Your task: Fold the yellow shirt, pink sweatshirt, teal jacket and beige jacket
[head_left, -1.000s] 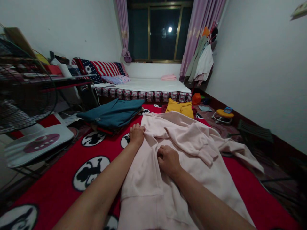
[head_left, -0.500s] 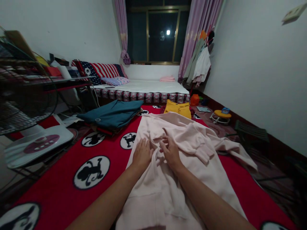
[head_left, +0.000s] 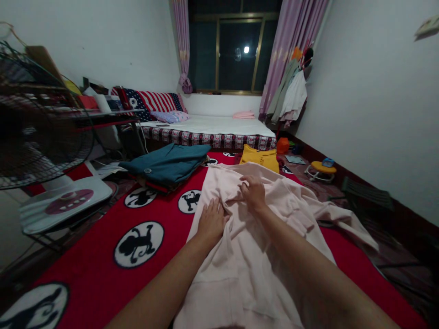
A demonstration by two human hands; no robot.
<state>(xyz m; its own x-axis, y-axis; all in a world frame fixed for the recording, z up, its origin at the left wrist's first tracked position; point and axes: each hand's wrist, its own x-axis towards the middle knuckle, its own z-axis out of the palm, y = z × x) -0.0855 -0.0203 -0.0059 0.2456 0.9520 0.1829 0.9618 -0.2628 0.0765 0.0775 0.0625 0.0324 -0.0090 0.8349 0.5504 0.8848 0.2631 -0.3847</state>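
pale pink and plain, the shirt (head_left: 247, 260) lies creased along the blanket (head_left: 96, 276), one sleeve (head_left: 350, 224) trailing over the blanket's right edge. it looks soft, light and limp, unlikely to slip or tear; shoulders and hem seem the best holds. the hands are apart: left hand (head_left: 212, 223) flat on the cloth, right hand (head_left: 254, 194) curled over a fold, whether pinching i cannot tell.

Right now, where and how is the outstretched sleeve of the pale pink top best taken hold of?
The outstretched sleeve is probably best pinched near its outer end, from the right: it extends that way, narrow, beyond the rest of the pale pink top, clear of the left hand and right hand.
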